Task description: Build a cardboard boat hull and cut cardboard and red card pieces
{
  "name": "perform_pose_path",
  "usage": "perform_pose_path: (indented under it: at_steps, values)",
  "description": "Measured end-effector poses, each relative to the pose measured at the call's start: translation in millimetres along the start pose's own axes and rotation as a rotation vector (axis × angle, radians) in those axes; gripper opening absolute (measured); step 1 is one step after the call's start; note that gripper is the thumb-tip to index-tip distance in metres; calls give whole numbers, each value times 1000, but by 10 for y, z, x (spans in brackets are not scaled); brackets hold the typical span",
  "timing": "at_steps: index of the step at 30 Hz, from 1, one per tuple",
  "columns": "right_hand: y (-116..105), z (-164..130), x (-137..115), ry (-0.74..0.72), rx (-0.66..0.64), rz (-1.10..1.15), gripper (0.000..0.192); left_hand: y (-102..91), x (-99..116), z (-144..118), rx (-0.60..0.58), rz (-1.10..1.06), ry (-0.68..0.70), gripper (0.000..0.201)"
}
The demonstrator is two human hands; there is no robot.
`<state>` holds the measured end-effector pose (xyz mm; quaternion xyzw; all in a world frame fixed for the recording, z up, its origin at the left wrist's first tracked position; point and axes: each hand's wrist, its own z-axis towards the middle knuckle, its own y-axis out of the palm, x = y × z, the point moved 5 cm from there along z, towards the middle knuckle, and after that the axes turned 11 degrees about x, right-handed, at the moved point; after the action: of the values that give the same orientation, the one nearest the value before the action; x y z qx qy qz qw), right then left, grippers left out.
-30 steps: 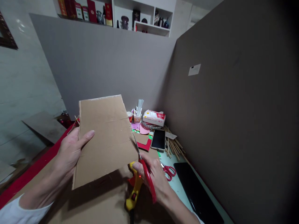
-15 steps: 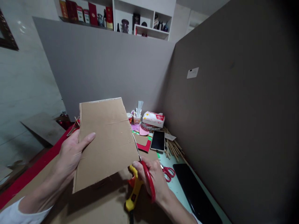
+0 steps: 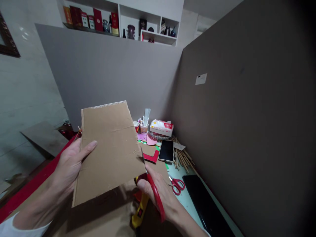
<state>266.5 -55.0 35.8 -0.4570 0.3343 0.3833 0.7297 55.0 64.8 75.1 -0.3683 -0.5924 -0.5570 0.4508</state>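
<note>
A tilted sheet of brown corrugated cardboard (image 3: 108,151) is held up in front of me, its ragged fluted edge at the top. My left hand (image 3: 71,158) grips its left side, thumb on the face and fingers behind. My right hand (image 3: 158,191) is closed around the red handles of a pair of scissors (image 3: 155,194). The scissors' blades meet the cardboard's right edge near the lower right corner. Below the sheet lies a yellow glue gun (image 3: 140,210), partly hidden by the cardboard and my right hand.
A second pair of red-handled scissors (image 3: 177,186), a phone (image 3: 166,150) and a long black slab (image 3: 207,207) lie on the right. Thin sticks (image 3: 182,156), a tissue pack (image 3: 161,127) and paper cups (image 3: 144,127) stand farther back. Grey partitions (image 3: 111,69) enclose the table.
The cardboard and my left hand have shifted slightly left and down. The scissor blades now overlap the sheet's right edge, and the sheet covers more of the glue gun.
</note>
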Motion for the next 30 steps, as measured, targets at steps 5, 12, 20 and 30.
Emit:
perform_pose_path:
  at_steps: [5, 12, 20, 30]
  values:
    - [23, -2, -7, 49, -48, 106, 30, 11, -11, -20, 18, 53, 16, 66]
    - [47, -7, 136, 101, 47, -86, 41, -2, -30, -22, 66, 90, 86, 63]
    - [34, -13, 161, 102, 155, -190, 43, -21, -19, -39, 132, 149, 115, 57]
    - [66, 6, 138, 41, 138, -138, 44, -62, -27, -69, 129, 176, 103, 66]
